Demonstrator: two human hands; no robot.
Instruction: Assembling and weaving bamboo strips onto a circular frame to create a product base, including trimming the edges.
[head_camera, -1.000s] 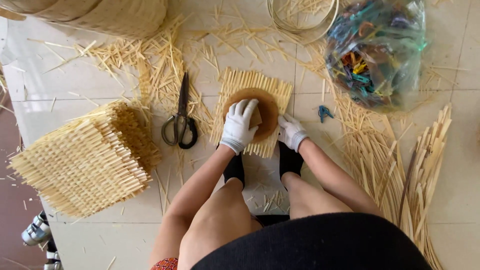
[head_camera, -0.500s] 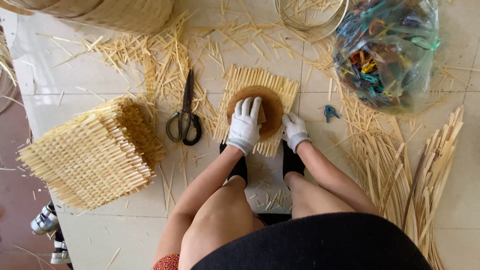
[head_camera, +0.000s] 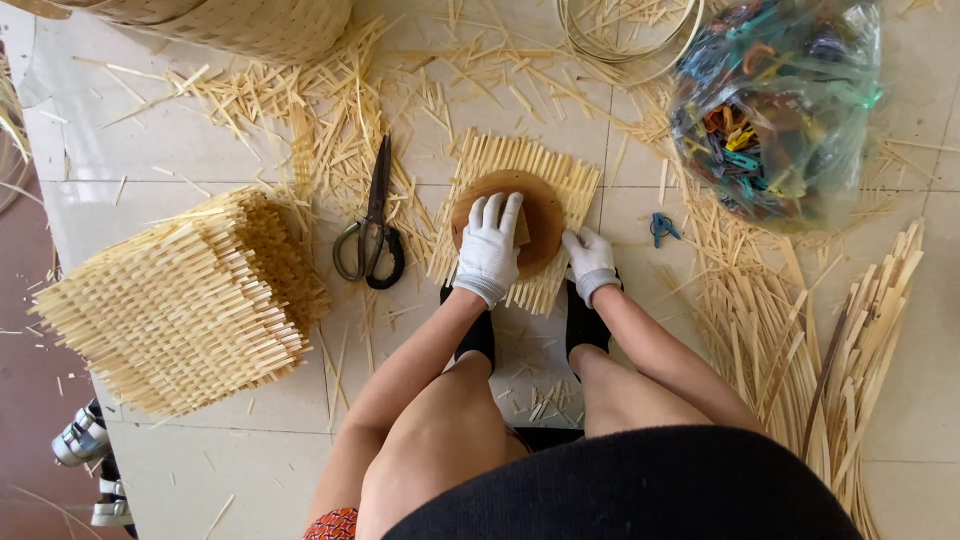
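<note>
1. Mat stack (head_camera: 180, 305): a pile of woven straw squares on the tiled floor (head_camera: 130, 160), far left, well apart from both hands. No change from the earlier views.
2. Scissors (head_camera: 372, 225): dark-handled, blades closed, pointing away from the person, lying among loose straw between the stack and the mat in hand. Untouched, as before.
3. Left hand (head_camera: 490, 248): white-gloved, palm down on the round brown disc (head_camera: 510, 220), fingers (head_camera: 492, 212) spread slightly and laid flat over its left half, pressing rather than gripping. A second ago this hand lay more centrally over the disc; more of the disc's right side is now exposed.
4. Mat (head_camera: 520, 170): a woven straw square flat on the floor, just ahead of the person's dark-socked feet, with the disc on its middle. The disc keeps its place on the mat across the views, which suggests it is being held steady as a template.
5. Right hand (head_camera: 590, 262): white-gloved, at the mat's lower right edge, touching the disc rim; fingers curled together, though whether they pinch a strand cannot be told. Position nearly unchanged.
6. Clip (head_camera: 660, 228): small, blue, alone on the floor, right of the mat.
7. Bag (head_camera: 775, 110): clear plastic, filled with coloured clips, upper right.
8. Straw strips (head_camera: 800, 340): long loose bundle along the right.
</note>
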